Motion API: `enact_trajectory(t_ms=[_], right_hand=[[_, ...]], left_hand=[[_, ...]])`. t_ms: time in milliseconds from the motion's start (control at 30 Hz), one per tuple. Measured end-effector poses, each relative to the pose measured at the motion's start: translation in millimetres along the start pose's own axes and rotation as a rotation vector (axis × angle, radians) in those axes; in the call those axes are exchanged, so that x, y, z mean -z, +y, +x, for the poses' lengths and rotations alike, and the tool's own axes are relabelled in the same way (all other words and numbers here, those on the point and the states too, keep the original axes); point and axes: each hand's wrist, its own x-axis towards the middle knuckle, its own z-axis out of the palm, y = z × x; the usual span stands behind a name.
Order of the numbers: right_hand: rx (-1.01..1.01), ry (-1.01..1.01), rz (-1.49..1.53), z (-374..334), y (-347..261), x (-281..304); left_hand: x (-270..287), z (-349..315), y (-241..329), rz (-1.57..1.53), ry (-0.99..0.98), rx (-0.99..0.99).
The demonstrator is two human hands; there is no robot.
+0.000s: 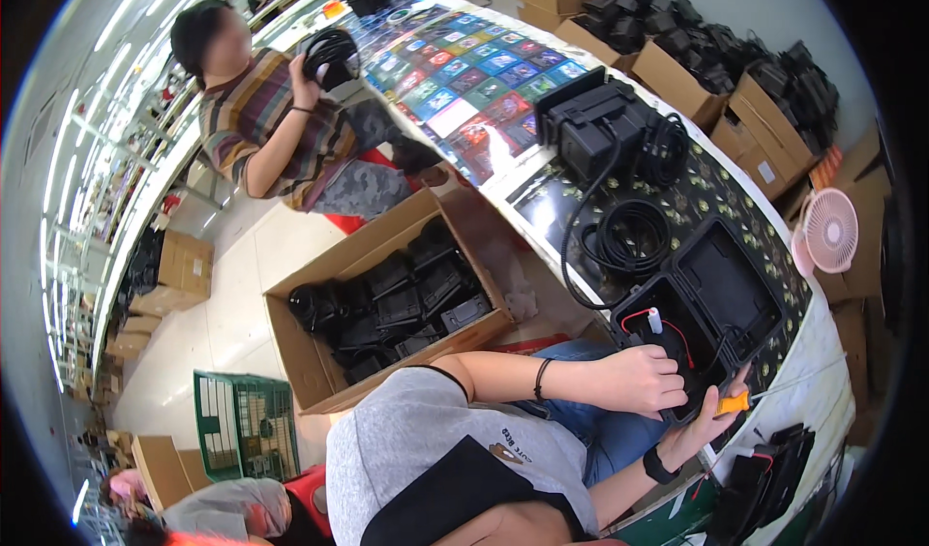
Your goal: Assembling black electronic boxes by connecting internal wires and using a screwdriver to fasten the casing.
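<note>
An open black plastic case [733,277] lies on the table in front of me, its lid folded back. My left hand [646,380] reaches over the near side of its base with curled fingers; whatever is inside them is hidden. In the case a white connector [655,320] sits on thin red wires. My right hand [689,437] is at the case's near corner and holds a screwdriver [734,404] by its orange handle, the thin shaft pointing away from the case. A coiled black cable [631,236] lies beside the case.
Another black case [592,125] with cable stands farther along the table. A carton [348,241] of black units is on the floor. Black battery-like parts [764,478] lie at the near right, a pink fan [829,229] beyond. A co-worker [281,130] holds a coiled cable [332,58].
</note>
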Motion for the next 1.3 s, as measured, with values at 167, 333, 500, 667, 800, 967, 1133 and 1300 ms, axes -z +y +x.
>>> enact_trajectory(t_ms=[167,333,500,667,800,967,1133,1300], right_hand=[[-0.104,0.031,0.136,3,16,8],[-0.046,0.048,0.251,3,26,10],[-0.054,-0.037,0.315,4,24,10],[-0.048,-0.048,0.323,5,26,12],[-0.061,-0.005,0.309,2,25,10],[-0.079,-0.028,0.325,1,20,9],[-0.067,-0.039,0.291,0,20,10],[-0.060,-0.032,0.270,2,20,8]], left_hand=[[14,-8,-9,0.081,0.284,-0.120],[34,-41,-38,0.206,0.475,0.069],[46,-67,-67,0.191,0.393,0.081],[37,-78,-69,0.275,0.330,0.016],[25,-77,-65,0.157,0.351,0.043],[25,-74,-69,0.131,0.388,-0.060],[25,-73,-69,0.179,0.408,-0.108],[35,-71,-64,0.147,0.376,-0.089]])
